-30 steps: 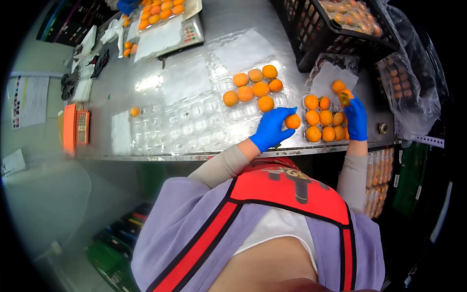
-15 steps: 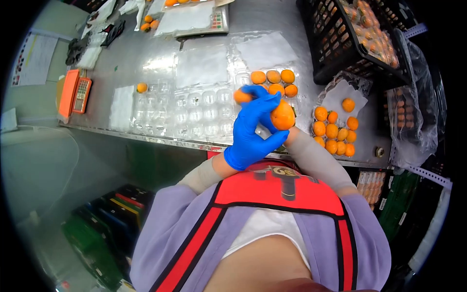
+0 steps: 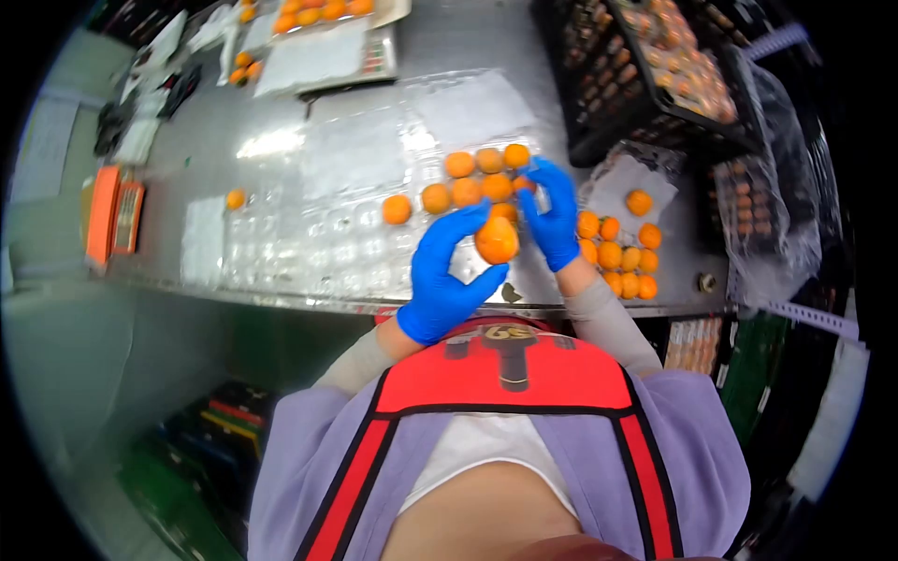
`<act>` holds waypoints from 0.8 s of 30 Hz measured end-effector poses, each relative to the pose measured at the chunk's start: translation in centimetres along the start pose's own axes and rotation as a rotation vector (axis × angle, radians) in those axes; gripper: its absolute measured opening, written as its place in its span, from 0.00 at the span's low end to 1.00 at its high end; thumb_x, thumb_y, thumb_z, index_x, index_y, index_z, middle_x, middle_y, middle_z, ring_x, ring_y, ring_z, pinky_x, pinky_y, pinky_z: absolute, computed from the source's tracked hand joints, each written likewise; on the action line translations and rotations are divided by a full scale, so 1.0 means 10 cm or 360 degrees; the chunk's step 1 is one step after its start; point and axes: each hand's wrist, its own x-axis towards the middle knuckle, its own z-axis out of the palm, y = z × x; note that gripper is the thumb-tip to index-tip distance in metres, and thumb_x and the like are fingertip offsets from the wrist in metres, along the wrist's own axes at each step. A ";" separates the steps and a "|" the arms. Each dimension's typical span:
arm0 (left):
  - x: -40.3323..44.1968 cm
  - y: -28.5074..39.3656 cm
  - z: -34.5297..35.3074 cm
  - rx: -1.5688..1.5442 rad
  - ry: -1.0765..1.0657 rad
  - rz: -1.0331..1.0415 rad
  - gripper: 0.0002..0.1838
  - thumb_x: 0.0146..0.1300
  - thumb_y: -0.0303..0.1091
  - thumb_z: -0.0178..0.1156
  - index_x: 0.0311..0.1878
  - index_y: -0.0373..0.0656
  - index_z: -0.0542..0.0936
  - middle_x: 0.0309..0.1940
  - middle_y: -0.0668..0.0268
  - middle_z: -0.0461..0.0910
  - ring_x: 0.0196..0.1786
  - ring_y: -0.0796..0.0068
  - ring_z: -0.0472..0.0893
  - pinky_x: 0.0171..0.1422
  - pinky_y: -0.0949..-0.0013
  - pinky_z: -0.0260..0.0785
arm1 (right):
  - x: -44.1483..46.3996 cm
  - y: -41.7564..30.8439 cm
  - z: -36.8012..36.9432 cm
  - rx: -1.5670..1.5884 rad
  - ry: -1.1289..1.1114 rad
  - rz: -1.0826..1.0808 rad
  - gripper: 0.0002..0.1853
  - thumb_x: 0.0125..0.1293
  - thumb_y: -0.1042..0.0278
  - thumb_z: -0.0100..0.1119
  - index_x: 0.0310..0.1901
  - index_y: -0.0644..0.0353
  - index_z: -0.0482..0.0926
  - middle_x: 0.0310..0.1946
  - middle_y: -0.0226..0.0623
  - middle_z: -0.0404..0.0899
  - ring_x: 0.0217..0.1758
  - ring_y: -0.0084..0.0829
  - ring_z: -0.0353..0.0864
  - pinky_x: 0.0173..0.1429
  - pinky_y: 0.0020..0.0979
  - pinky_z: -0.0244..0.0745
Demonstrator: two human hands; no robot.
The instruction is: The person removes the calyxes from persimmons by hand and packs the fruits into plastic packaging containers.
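My left hand (image 3: 456,271), in a blue glove, holds a round orange fruit (image 3: 497,240) between thumb and fingers above the table's front edge. My right hand (image 3: 554,213), gloved alike, is to the right with thumb and fingers apart. Its fingertips are close to a fruit (image 3: 525,183) in the clear plastic tray; I cannot tell whether they touch it. Several similar fruits (image 3: 465,193) sit in rows in this tray, partly hidden by my hands. Left of them, one fruit (image 3: 397,208) lies in the neighbouring clear tray (image 3: 346,220).
A filled fruit tray (image 3: 610,255) is at the right, below a black crate (image 3: 645,103) of packed fruit. A scale (image 3: 337,65) stands at the back and an orange device (image 3: 112,215) at the left. A lone fruit (image 3: 235,199) sits in the left tray.
My hands have moved apart from their crossed position, the right one going right. More fruits now show in the trays at the left of the rows. The whole view has shifted slightly.
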 end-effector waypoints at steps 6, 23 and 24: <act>0.11 -0.05 0.17 -0.0051 -0.0125 -0.0058 0.29 0.48 0.25 0.68 0.56 0.41 0.72 0.57 0.54 0.73 0.59 0.62 0.74 0.63 0.64 0.64 | -0.24 0.76 -1.27 -0.0599 0.0539 0.0632 0.24 0.53 0.71 0.65 0.53 0.62 0.73 0.52 0.44 0.74 0.57 0.40 0.73 0.62 0.35 0.65; 0.01 -0.01 0.03 0.0115 0.0031 0.0052 0.27 0.47 0.31 0.69 0.53 0.42 0.74 0.54 0.59 0.77 0.55 0.60 0.76 0.58 0.63 0.67 | -0.05 0.14 -0.23 0.0387 0.0078 0.0463 0.31 0.53 0.74 0.67 0.59 0.62 0.66 0.53 0.37 0.71 0.56 0.29 0.70 0.60 0.32 0.67; 0.01 0.00 -0.01 0.0146 0.0052 0.0083 0.27 0.46 0.29 0.69 0.53 0.41 0.73 0.53 0.58 0.76 0.56 0.60 0.75 0.59 0.63 0.67 | 0.03 -0.12 -0.02 0.0317 -0.0206 0.0375 0.29 0.54 0.71 0.67 0.58 0.60 0.67 0.51 0.37 0.72 0.54 0.30 0.72 0.58 0.31 0.68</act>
